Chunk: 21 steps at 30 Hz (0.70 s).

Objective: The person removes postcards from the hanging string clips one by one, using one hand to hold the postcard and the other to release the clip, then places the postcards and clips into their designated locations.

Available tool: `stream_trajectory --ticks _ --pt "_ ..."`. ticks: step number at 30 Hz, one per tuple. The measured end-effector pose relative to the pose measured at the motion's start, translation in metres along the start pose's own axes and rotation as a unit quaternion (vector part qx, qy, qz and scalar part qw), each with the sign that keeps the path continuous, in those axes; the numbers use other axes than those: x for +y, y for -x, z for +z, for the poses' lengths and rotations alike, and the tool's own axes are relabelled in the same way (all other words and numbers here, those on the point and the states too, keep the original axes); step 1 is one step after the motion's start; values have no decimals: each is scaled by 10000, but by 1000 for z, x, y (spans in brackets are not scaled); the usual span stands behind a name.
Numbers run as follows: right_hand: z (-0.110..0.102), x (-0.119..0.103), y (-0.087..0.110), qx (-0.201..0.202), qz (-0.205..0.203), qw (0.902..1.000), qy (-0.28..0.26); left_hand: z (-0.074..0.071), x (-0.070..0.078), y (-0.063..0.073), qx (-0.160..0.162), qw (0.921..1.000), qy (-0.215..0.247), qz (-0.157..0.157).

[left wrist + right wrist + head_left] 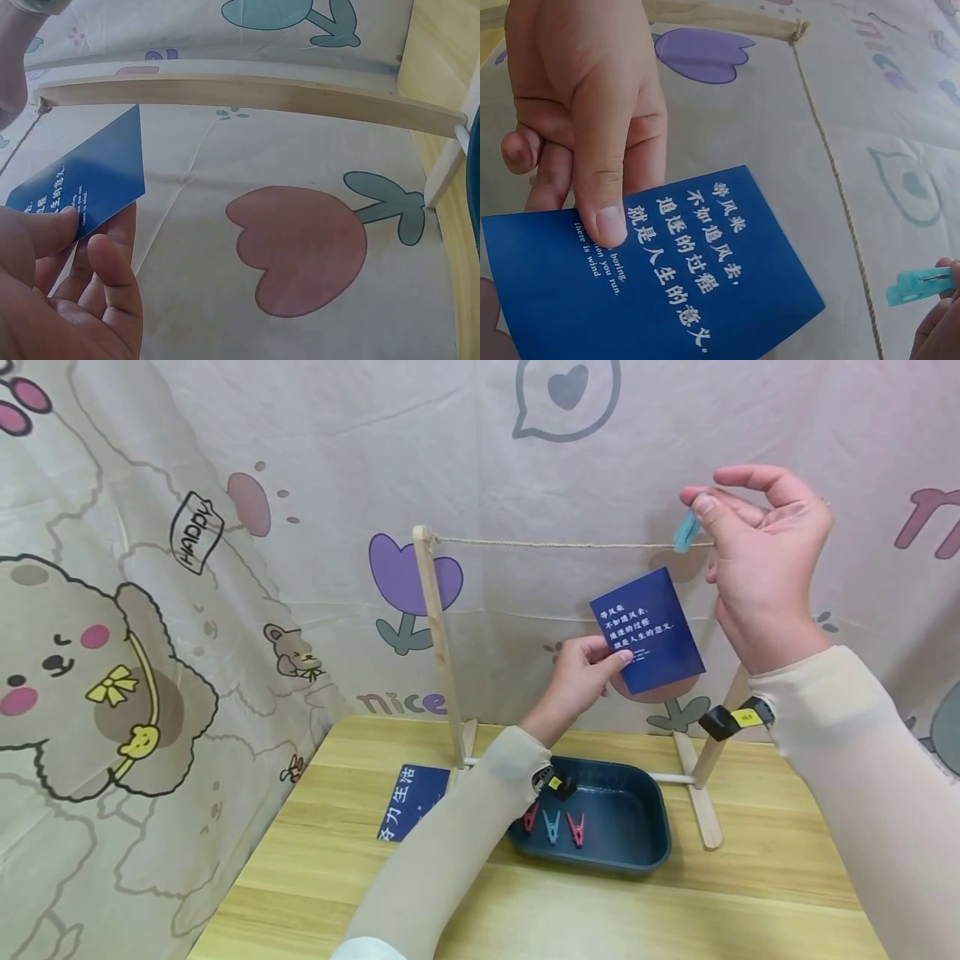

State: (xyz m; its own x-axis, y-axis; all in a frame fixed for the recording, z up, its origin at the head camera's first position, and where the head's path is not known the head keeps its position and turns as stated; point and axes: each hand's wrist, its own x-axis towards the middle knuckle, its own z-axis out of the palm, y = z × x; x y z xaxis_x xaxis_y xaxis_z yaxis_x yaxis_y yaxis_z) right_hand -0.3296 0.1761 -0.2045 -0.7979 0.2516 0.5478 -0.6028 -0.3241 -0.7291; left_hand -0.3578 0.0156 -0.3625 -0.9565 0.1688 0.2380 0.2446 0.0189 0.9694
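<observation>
In the head view my left hand (577,681) pinches a blue card (648,631) with white writing between thumb and fingers, its thumb over the lower left part. The card is tilted and hangs just below the rope (555,544). My right hand (776,539) is raised at the rope's right end and pinches a teal clothespin (686,531) between thumb and forefinger. In the head view the clothespin's tip overlaps the rope. The right wrist view shows the clothespin (921,285) to the right of the rope (840,187), apart from the card (652,277).
A wooden frame (438,635) holds the rope above the table (300,860). Below it, a dark tray (622,852) contains red and teal clothespins (552,827). Another blue card (412,802) lies left of the tray. A printed cloth (300,443) hangs behind.
</observation>
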Motion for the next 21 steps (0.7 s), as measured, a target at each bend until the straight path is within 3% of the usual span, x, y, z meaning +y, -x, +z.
stream_trajectory --ticks 10,21 --pt "-3 1 19 -151 -80 9996 -203 -7 -3 4 63 9998 -161 32" --pt "-26 19 52 -196 193 9996 65 -15 -8 8 204 9991 -349 -142"
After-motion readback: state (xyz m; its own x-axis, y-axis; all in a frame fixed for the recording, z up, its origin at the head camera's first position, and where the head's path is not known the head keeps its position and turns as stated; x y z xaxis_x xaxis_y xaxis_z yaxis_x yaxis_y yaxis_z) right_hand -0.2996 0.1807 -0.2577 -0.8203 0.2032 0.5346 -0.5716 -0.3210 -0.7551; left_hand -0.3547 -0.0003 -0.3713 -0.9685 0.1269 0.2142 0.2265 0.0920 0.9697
